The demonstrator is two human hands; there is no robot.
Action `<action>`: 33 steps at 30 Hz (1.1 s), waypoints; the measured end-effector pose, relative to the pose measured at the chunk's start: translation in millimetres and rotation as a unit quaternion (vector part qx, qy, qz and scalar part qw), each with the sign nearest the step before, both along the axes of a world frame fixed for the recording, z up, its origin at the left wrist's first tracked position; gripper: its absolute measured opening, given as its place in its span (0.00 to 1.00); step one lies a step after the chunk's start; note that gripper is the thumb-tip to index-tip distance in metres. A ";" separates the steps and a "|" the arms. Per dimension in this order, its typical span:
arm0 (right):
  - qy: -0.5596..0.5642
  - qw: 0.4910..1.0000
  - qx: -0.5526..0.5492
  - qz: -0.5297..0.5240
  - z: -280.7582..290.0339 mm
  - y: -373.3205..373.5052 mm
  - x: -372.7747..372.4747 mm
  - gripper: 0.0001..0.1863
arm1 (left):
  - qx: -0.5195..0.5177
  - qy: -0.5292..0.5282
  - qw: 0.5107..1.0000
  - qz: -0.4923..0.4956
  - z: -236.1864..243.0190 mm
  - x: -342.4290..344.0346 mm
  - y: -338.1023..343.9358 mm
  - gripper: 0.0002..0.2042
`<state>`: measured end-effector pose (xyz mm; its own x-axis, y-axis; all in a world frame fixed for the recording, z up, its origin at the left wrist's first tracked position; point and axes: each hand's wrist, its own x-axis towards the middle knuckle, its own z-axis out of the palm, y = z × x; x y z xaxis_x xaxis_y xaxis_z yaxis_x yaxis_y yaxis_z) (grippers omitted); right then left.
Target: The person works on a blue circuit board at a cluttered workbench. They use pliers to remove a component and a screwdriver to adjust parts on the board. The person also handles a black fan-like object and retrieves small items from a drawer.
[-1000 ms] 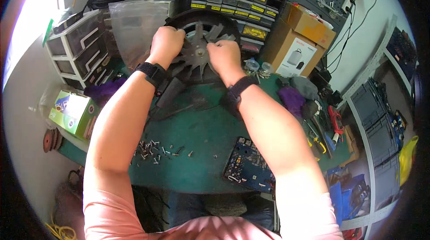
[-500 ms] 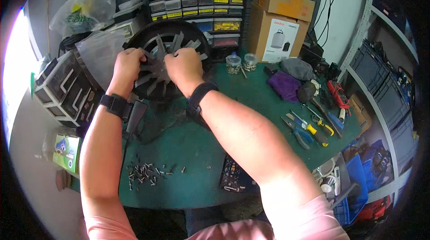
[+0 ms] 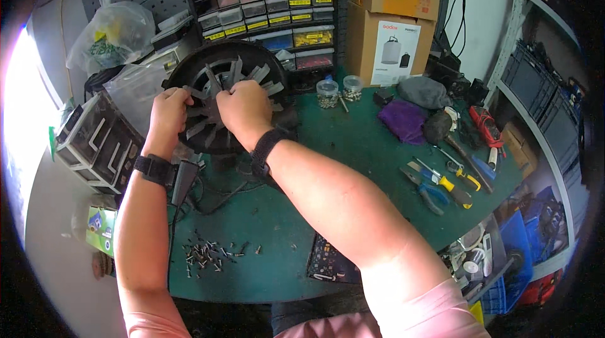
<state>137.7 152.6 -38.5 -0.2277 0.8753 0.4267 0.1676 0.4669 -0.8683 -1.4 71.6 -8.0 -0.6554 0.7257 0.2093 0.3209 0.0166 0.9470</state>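
A grey bladed fan wheel (image 3: 234,74) stands tilted in a dark round housing (image 3: 217,52) at the back of the bench, in front of the drawer rack. My left hand (image 3: 167,116) is closed at the wheel's left side, fingertips on a blade. My right hand (image 3: 246,111) is closed near the wheel's middle and hides the hub; whether it holds anything besides the wheel I cannot make out. Below the wheel lie a dark grey tool (image 3: 184,183) and cables, beside my left wrist.
On the green bench (image 3: 246,237) lie screws (image 3: 208,253), a circuit board (image 3: 324,256), pliers (image 3: 422,193), screwdrivers (image 3: 444,183), purple cloth (image 3: 400,123) and two jars (image 3: 328,93). Behind stand a drawer rack (image 3: 277,4) and cardboard box (image 3: 378,10). White drawers (image 3: 94,142) are left, shelving (image 3: 542,104) right.
The camera view has turned, so the bench sits differently. Relative to the wheel, both hands stay gripped near the same places, with my right hand covering more of the hub.
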 end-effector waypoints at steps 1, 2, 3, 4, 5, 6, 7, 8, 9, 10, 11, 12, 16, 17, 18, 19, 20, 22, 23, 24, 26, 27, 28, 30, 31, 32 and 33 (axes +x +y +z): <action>0.004 1.000 0.002 -0.002 -1.3 1.8 0.2 0.14 | 0.001 -0.002 1.000 -0.002 0.0 0.4 2.0 0.09; 0.004 1.000 0.000 -0.006 -1.9 3.8 -0.3 0.14 | 0.003 -0.004 1.000 -0.005 0.7 1.8 3.7 0.09; 0.004 1.000 -0.003 -0.011 -2.2 5.8 -1.3 0.14 | 0.005 -0.006 1.000 -0.008 1.7 3.8 5.3 0.09; 0.004 1.000 -0.006 -0.013 -0.5 5.4 -1.1 0.14 | 0.006 -0.007 1.000 -0.008 2.8 5.3 4.9 0.10; -0.006 1.000 -0.012 0.001 0.9 5.7 0.2 0.14 | 0.006 -0.007 1.000 -0.007 4.1 7.1 4.3 0.10; -0.015 1.000 -0.018 0.014 2.1 6.5 2.0 0.14 | 0.006 -0.006 1.000 -0.006 5.5 9.1 3.6 0.10; -0.025 0.999 -0.024 0.027 2.6 6.8 3.3 0.14 | 0.005 -0.006 1.000 -0.006 5.6 10.1 3.5 0.10; -0.024 0.999 -0.026 0.029 2.8 6.2 3.6 0.14 | 0.007 -0.003 1.000 -0.005 4.7 9.5 3.8 0.10; -0.022 0.999 -0.028 0.031 3.2 5.3 3.5 0.14 | 0.009 -0.001 1.000 -0.005 3.5 8.0 4.0 0.10; -0.021 0.999 -0.030 0.031 2.3 6.2 2.8 0.14 | 0.011 0.002 1.000 -0.006 3.2 7.8 4.9 0.10; 0.001 0.998 -0.042 0.035 1.5 7.3 2.3 0.15 | 0.010 0.004 1.000 -0.007 3.7 8.5 5.2 0.10; 0.022 0.997 -0.055 0.039 0.7 8.5 1.5 0.15 | 0.010 0.006 1.000 -0.008 4.9 9.6 5.2 0.10; 0.176 0.962 -0.182 0.100 -20.6 22.8 -25.1 0.15 | 0.009 0.003 1.000 -0.013 7.3 11.7 5.0 0.10; 0.131 0.976 -0.147 0.092 -13.1 16.4 -17.3 0.15 | 0.007 0.001 1.000 -0.011 5.7 9.6 3.5 0.10; 0.085 0.987 -0.111 0.084 -6.1 11.1 -7.6 0.15 | 0.005 -0.002 1.000 -0.010 4.1 7.4 2.1 0.10; 0.042 0.994 -0.073 0.073 0.6 7.7 0.4 0.15 | 0.004 -0.003 1.000 -0.011 4.8 7.5 2.0 0.10; 0.024 0.996 -0.063 0.064 0.5 8.7 0.0 0.14 | 0.006 -0.001 1.000 -0.010 5.1 7.9 2.5 0.10; -0.011 0.998 -0.042 0.047 4.6 9.3 1.1 0.14 | 0.012 0.001 1.000 -0.007 5.0 8.1 3.7 0.10; -0.022 0.997 -0.046 0.051 7.3 8.3 2.6 0.13 | 0.011 0.004 1.000 -0.006 4.6 7.3 3.5 0.10; -0.033 0.997 -0.049 0.055 9.6 7.6 4.4 0.13 | 0.009 0.006 1.000 -0.005 4.1 6.4 3.1 0.10; -0.044 0.996 -0.051 0.056 11.3 7.8 4.8 0.14 | 0.005 0.009 1.000 -0.005 3.1 4.9 2.7 0.10; -0.045 0.996 -0.051 0.055 10.9 8.5 3.7 0.14 | 0.002 0.011 1.000 -0.005 2.7 4.0 2.3 0.10; -0.045 0.996 -0.049 0.055 9.4 9.8 1.1 0.14 | 0.000 0.013 1.000 -0.005 2.7 3.2 1.1 0.10; 0.032 0.993 -0.081 0.083 -3.9 26.7 -11.5 0.15 | 0.002 0.021 1.000 -0.001 4.8 6.3 4.2 0.10; 0.068 0.988 -0.097 0.099 -2.7 26.4 -12.3 0.15 | 0.003 0.022 1.000 0.003 3.4 5.4 4.8 0.10; 0.050 0.993 -0.061 0.090 -3.0 25.7 -11.1 0.15 | 0.004 0.022 1.000 -0.002 1.7 3.2 5.5 0.10; 0.032 0.996 -0.024 0.081 -4.1 25.1 -8.0 0.15 | 0.006 0.022 1.000 -0.006 0.0 0.6 6.5 0.10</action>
<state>129.7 177.7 -42.6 -0.3407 0.8496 0.4026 0.0375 0.4402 -0.8971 -0.8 78.1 -7.9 -0.6358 0.7313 0.2470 0.3626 0.0005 0.9319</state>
